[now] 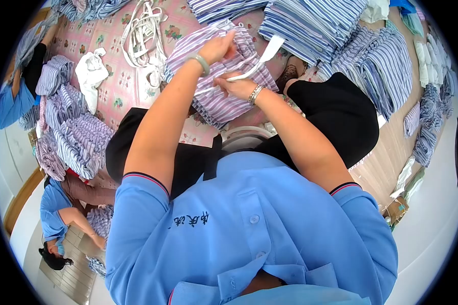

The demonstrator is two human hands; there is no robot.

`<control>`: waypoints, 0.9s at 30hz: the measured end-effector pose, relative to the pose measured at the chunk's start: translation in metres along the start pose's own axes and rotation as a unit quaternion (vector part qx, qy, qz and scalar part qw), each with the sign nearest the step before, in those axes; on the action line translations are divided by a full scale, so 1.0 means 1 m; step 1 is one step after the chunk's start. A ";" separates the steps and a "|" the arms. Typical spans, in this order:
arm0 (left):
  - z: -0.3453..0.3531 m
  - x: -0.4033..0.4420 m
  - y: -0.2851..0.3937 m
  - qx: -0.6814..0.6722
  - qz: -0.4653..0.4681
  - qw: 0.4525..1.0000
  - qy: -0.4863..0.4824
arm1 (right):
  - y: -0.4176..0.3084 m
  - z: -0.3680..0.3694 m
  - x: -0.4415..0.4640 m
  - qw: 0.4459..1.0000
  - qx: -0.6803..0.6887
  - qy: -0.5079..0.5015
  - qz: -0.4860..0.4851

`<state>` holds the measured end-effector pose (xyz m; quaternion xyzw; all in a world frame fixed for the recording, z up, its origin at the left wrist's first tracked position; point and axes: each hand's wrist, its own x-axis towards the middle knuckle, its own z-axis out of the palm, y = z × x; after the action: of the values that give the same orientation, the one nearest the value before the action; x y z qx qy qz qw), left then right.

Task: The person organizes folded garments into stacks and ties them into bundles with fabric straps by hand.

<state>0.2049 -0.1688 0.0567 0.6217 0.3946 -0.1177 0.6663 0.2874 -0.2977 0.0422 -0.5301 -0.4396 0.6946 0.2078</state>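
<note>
A folded stack of pink-and-white striped cloth (213,109) lies in front of me between my knees. My left hand (217,49), with a pale bangle at the wrist, is over the upper part of the stack; its fingers are slightly bent and apart, and I see nothing in them. My right hand (235,87), with metal bracelets at the wrist, is closed on a white cloth strip (264,57). One end of the strip sticks up to the right, and the strip also runs left across the stack.
A tangle of white strips (143,38) lies on the flowered pink cover (118,84). Beside it is a crumpled white cloth (91,73). Blue striped stacks (310,28) stand at the back right, and more striped bundles (81,134) at left. A co-worker (56,218) bends at lower left.
</note>
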 end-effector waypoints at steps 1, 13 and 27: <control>-0.003 0.008 -0.014 0.074 -0.111 0.991 0.001 | 0.000 -0.002 0.000 1.000 0.001 0.000 0.002; 0.032 0.019 -0.057 0.111 0.078 0.991 0.002 | 0.004 -0.107 -0.015 0.986 0.130 0.066 0.087; 0.005 0.017 -0.085 0.136 -0.015 0.990 -0.014 | 0.051 0.008 0.028 0.941 0.217 0.205 0.157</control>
<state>0.1628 -0.1853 -0.0175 0.6989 0.3749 -0.1894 0.5789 0.2791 -0.3069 -0.0156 -0.6654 -0.1369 0.6735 0.2915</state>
